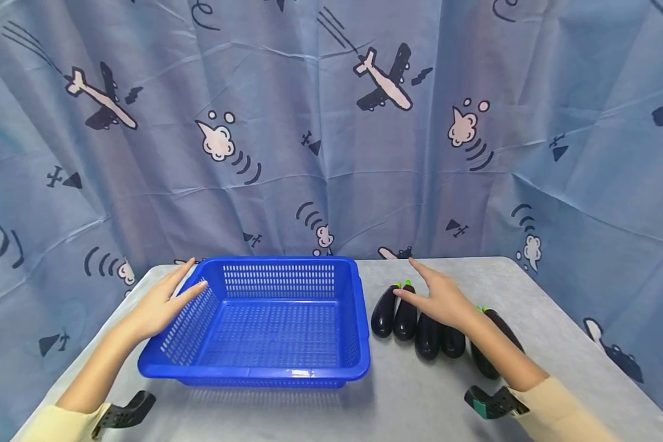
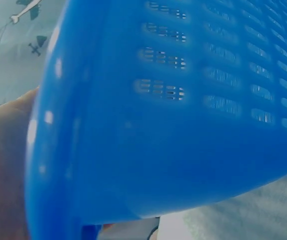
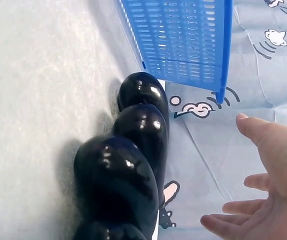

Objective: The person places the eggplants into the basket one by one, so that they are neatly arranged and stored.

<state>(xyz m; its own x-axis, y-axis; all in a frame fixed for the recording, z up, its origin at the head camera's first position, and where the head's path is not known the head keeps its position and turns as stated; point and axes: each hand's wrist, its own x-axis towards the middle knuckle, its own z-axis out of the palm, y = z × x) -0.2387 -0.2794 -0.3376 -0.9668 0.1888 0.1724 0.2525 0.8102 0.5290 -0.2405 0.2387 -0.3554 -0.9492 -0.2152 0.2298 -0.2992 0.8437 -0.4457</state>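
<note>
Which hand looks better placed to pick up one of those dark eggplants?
Probably the right hand: it hovers open over the row of glossy dark purple eggplants. The left hand rests on the blue perforated plastic basket, across from them.

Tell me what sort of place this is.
Probably a staged recording setup, not a real kitchen: a grey table stands against a blue airplane-print curtain, bearing only a blue basket and a row of eggplants. Both hands wear wrist cameras.

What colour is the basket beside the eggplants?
The basket is bright blue, clearest in the head view.
</note>
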